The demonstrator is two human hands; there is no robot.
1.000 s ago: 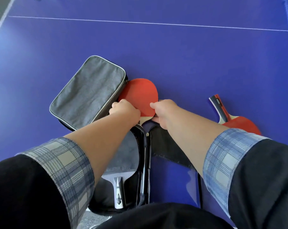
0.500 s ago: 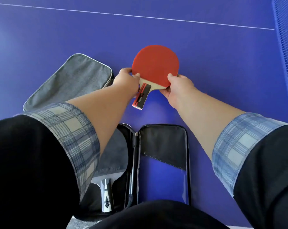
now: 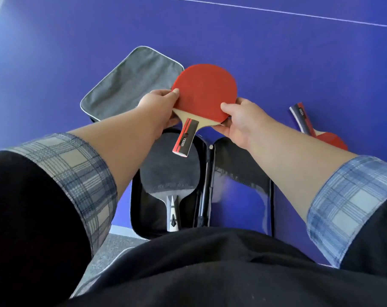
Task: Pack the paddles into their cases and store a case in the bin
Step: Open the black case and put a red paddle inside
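Note:
A red paddle with a red-and-black handle hangs above the table, held by both hands. My left hand pinches its left edge and my right hand pinches its lower right edge. Below it an open black case lies flat at the table's near edge. A black-faced paddle rests in the case's left half. A second red paddle lies on the table to the right, partly hidden by my right forearm. No bin is in view.
A shut grey fabric case lies on the blue table to the upper left of the open case. A white line crosses the far table. Grey floor shows at the lower left.
Both hands have lifted the red paddle off the table and hold it up with its handle pointing toward me. The view has shifted, so the second red paddle shows again at right.

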